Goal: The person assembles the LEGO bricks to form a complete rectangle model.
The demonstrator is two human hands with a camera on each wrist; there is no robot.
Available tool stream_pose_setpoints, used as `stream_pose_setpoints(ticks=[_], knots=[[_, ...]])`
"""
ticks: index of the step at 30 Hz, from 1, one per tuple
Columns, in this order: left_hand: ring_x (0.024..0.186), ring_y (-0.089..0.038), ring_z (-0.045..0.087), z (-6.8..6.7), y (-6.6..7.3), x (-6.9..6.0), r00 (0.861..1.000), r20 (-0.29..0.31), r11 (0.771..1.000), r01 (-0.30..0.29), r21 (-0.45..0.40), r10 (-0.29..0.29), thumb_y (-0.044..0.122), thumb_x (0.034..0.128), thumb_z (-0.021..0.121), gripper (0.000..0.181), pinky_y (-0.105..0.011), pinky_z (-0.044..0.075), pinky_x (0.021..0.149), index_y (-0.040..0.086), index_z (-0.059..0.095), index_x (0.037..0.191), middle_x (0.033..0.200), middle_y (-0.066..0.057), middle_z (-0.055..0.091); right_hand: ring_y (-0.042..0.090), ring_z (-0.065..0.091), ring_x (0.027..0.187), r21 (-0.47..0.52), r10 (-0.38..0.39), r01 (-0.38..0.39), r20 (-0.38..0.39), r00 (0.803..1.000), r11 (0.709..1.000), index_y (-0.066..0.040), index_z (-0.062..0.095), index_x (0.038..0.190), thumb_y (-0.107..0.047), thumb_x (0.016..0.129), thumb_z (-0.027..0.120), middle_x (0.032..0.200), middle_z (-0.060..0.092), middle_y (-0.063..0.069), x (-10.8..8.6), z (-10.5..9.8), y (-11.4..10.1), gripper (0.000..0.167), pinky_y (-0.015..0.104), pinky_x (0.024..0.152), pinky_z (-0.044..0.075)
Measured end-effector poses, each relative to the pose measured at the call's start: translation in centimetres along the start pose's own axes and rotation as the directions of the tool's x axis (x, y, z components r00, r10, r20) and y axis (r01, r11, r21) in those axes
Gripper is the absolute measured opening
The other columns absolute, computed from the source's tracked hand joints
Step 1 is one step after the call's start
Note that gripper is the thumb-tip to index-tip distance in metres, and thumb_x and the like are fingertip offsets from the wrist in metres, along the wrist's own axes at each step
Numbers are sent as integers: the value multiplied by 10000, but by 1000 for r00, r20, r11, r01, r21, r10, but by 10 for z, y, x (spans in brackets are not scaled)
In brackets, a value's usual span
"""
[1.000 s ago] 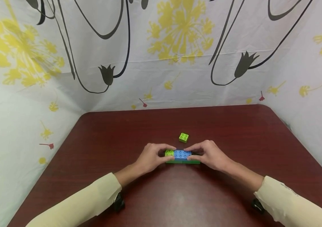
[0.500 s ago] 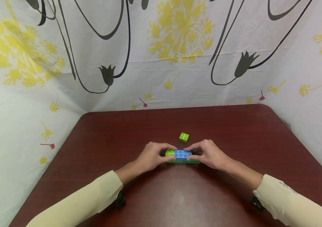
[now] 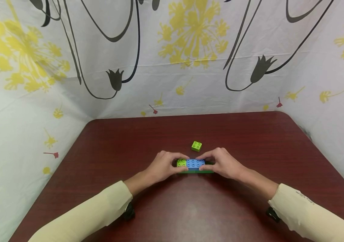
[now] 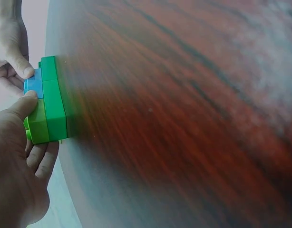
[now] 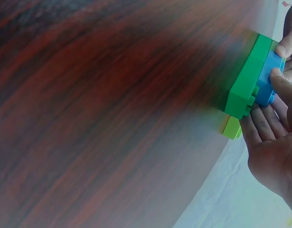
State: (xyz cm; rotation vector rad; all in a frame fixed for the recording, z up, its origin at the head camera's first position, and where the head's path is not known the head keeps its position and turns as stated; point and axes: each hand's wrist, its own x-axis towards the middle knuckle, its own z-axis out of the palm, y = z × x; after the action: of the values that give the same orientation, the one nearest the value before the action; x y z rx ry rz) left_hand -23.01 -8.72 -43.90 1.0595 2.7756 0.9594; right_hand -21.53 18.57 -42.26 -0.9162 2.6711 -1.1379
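Observation:
A blue brick (image 3: 194,163) and a lime brick (image 3: 181,163) sit side by side on a green base layer (image 4: 54,102) of bricks. My left hand (image 3: 161,167) pinches the upper layer around where lime meets blue, thumb on the near side, fingers at the far side. On the blue brick's right part, my right hand (image 3: 225,164) has its thumb in front and fingers behind. In the right wrist view, green studs show beside the blue brick (image 5: 270,78) at the base's right end.
A loose lime brick (image 3: 196,146) lies on the dark red table (image 3: 172,208), just beyond the stack. Patterned white cloth (image 3: 147,77) stands behind and at both sides of the table.
Both hands keep their hold on the bricks. The right hand and forearm have shifted very slightly up and left in the head view.

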Motion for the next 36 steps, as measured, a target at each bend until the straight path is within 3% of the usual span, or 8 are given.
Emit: stream_pose_setpoints(ticks=[21,30,36], knots=[[792,-82,607,-1,-1,1,1000,-6,1000,0,16,0,395,915,861,421,-241,508,706,178,785,1269,1113,37,785,135,744,942,56,29,-28,-15,999,998,-45,791,1218,-191,908,872,1134,778,77,3,6,4,352,318,807,623],[829,-140,652,3,-1,0,1000,8,1000,7,11,-7,388,919,859,423,-242,518,728,178,780,1278,1125,35,781,136,728,938,27,43,-43,-9,999,999,-48,785,1221,-191,916,868,1121,768,65,1,8,3,347,355,826,624],[809,-92,625,4,-1,1,1000,3,1000,1,6,-1,393,920,856,431,-231,515,714,174,776,1283,1130,30,782,152,731,951,47,38,-38,9,999,998,-28,766,1254,-212,904,879,1167,762,89,2,6,3,411,333,834,623]])
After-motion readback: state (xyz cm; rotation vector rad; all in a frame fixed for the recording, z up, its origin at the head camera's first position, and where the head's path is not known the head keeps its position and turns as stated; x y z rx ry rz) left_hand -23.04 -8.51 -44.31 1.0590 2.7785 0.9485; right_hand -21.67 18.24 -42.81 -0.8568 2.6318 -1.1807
